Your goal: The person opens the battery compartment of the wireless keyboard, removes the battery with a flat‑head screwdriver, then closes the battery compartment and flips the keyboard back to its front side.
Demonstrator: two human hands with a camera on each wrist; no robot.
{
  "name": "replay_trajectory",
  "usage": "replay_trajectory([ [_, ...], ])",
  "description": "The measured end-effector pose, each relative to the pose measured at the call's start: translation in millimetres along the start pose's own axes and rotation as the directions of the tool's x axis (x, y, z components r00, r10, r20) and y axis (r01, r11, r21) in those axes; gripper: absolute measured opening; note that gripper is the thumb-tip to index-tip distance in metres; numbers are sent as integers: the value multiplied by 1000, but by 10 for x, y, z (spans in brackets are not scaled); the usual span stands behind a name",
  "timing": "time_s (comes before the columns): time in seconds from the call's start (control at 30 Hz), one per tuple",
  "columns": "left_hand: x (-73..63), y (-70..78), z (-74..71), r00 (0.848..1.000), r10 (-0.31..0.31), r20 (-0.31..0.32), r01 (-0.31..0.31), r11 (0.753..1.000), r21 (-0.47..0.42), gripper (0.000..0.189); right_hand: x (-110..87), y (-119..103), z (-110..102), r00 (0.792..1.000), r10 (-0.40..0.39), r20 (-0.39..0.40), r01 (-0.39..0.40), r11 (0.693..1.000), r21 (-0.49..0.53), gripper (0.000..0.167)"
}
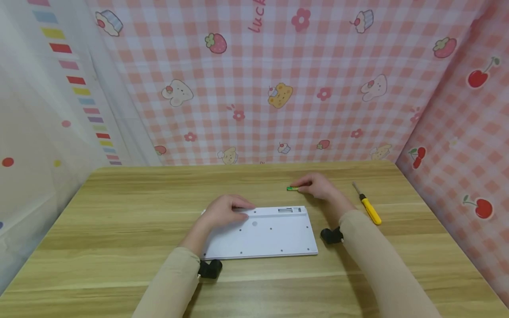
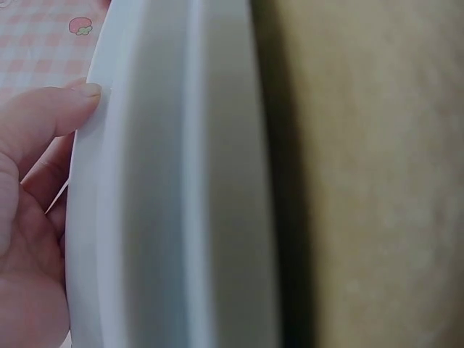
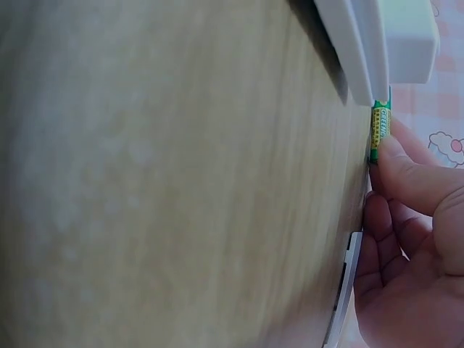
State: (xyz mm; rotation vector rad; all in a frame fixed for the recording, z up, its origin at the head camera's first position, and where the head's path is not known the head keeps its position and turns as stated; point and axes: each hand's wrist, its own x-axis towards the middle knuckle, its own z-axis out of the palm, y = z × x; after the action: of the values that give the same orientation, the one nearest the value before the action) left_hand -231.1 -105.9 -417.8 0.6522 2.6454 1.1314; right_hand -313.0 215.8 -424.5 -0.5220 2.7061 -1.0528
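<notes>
A white keyboard point(image 1: 258, 238) lies with its underside up on the wooden table, screw holes dotted over it. Near the right end of its raised back ridge, a battery slot point(image 1: 285, 210) shows uncovered. My left hand point(image 1: 222, 211) grips the ridge toward the left; in the left wrist view the thumb point(image 2: 76, 101) presses its edge, with the other fingers partly hidden behind. Beyond the keyboard's far right corner, my right hand point(image 1: 316, 185) pinches a small green-and-yellow battery point(image 3: 380, 130) between thumb and fingers.
To the right of my right arm lies a screwdriver point(image 1: 370, 211) with a yellow handle, its shaft pointing away. A thin white strip point(image 3: 344, 290) shows beside my right hand in the right wrist view. Patterned cloth point(image 1: 258, 110) stands behind the table.
</notes>
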Motion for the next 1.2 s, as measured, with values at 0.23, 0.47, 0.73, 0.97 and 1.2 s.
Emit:
replay_trajectory([
  [0.23, 3, -7, 2, 1000, 1, -2, -1, 1000, 5, 30, -18, -33, 0, 1000, -14, 7, 13, 999, 32, 23],
  [0.47, 7, -12, 5, 1000, -14, 0, 14, 1000, -12, 30, -27, -11, 5, 1000, -19, -2, 20, 999, 46, 23],
  [0.73, 2, 1, 5, 1000, -10, -4, 10, 1000, -3, 31, -106, 37, -35, 999, -28, -30, 29, 999, 42, 25],
  [0.97, -5, 0, 12, 1000, -17, -6, 17, 1000, -3, 31, -337, 80, -205, 999, -32, -17, 33, 998, 46, 38],
  [1.2, 3, -2, 10, 1000, -19, -7, 19, 1000, -6, 30, -521, 213, -332, 999, -37, -18, 38, 998, 46, 46],
])
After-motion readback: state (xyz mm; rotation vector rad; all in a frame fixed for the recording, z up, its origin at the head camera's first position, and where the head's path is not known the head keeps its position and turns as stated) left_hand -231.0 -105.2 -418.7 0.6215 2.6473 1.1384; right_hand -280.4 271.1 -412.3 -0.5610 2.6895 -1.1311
